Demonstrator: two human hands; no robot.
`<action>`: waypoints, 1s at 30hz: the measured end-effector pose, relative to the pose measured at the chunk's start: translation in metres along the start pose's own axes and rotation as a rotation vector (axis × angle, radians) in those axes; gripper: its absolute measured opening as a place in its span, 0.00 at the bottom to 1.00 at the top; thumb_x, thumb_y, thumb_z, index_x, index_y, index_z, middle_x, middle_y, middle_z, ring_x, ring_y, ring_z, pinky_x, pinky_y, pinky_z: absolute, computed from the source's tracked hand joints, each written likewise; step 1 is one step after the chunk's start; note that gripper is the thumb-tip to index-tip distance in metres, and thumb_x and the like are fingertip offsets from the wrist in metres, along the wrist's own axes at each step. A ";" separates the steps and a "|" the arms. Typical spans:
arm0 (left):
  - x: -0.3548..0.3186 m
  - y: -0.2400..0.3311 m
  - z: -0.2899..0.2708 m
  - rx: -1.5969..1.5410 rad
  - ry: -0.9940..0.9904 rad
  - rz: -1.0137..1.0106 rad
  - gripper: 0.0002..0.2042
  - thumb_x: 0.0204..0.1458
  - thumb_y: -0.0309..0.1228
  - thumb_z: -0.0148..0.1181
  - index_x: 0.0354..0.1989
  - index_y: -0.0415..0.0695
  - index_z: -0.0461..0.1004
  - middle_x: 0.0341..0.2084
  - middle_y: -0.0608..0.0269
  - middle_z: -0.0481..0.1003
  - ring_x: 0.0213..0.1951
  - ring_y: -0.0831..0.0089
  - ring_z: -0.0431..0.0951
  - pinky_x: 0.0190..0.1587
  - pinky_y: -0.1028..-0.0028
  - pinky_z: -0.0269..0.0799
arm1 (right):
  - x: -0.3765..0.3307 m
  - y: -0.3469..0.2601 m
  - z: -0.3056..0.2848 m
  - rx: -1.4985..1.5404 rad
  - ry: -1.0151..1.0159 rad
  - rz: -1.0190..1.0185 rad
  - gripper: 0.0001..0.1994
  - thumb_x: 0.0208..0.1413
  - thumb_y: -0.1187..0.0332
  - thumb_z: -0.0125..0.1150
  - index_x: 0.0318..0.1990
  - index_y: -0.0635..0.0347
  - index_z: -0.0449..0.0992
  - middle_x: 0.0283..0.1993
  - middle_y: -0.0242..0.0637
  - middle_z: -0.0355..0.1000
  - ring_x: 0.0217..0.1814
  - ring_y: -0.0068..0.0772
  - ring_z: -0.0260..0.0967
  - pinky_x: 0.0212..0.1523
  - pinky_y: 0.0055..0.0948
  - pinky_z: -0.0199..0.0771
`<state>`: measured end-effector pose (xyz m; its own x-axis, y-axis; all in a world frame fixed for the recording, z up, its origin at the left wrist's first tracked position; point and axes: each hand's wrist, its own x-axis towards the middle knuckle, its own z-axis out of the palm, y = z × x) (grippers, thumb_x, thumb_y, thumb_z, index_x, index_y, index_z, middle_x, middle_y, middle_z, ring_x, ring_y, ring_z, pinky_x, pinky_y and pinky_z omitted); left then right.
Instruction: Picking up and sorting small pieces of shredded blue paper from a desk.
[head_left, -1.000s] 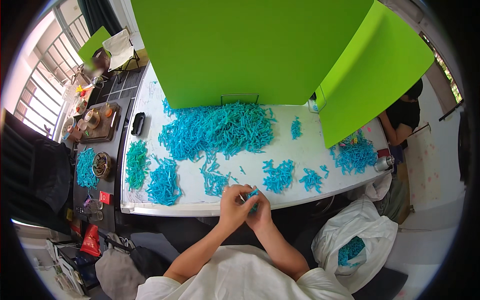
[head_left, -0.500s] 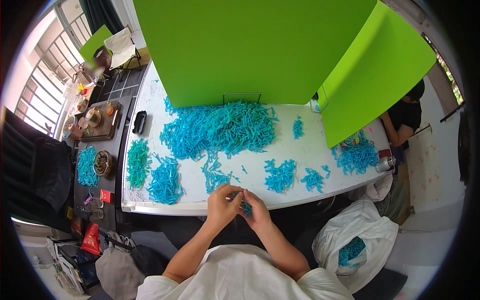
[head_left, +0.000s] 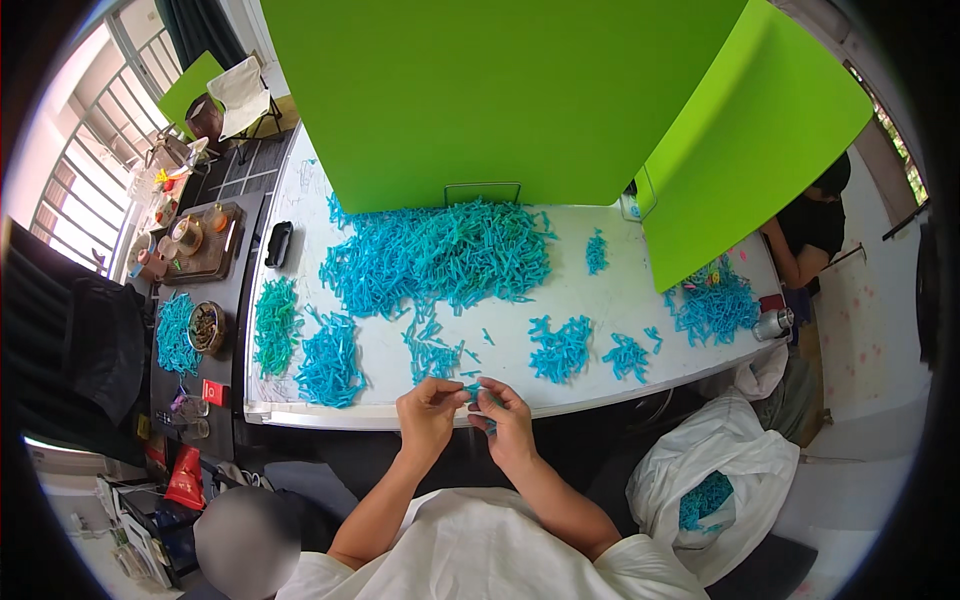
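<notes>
Above the near edge of the white table (head_left: 505, 362), my two hands are close together. My left hand (head_left: 428, 412) pinches one end of a small blue stick-like plastic piece (head_left: 473, 392). The fingers of my right hand (head_left: 508, 422) grip the same piece from the other side. More blue pieces (head_left: 490, 426) show in the curl of my right hand, partly hidden by its fingers. Just beyond my hands lies a thin scatter of such pieces (head_left: 432, 358), leading back to a large blue and teal heap (head_left: 435, 255).
Smaller heaps lie left (head_left: 330, 360) and right (head_left: 560, 348). Green panels (head_left: 500, 100) stand across the back and right. A metal can (head_left: 772, 325) is at the right edge. A white sack (head_left: 655, 470) holds more pieces. Another person's arm (head_left: 790, 258) shows behind the right panel.
My hands have drawn slightly apart, the left moving leftward, and the blue piece now shows between their fingertips. A blurred grey round patch has appeared at the lower left.
</notes>
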<state>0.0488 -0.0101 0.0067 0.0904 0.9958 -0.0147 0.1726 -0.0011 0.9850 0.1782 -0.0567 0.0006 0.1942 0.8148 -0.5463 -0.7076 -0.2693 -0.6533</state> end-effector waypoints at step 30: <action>0.007 0.001 -0.014 -0.270 -0.232 -0.077 0.08 0.51 0.21 0.67 0.37 0.38 0.75 0.34 0.64 0.76 0.36 0.77 0.77 0.39 0.79 0.73 | -0.006 -0.006 0.007 -0.172 -0.057 0.074 0.12 0.61 0.58 0.63 0.33 0.58 0.77 0.26 0.28 0.72 0.26 0.18 0.68 0.21 0.18 0.64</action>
<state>0.0364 -0.0016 0.0101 0.3132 0.9445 -0.0990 -0.0752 0.1285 0.9889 0.1765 -0.0562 0.0112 0.1039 0.8160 -0.5687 -0.5910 -0.4092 -0.6951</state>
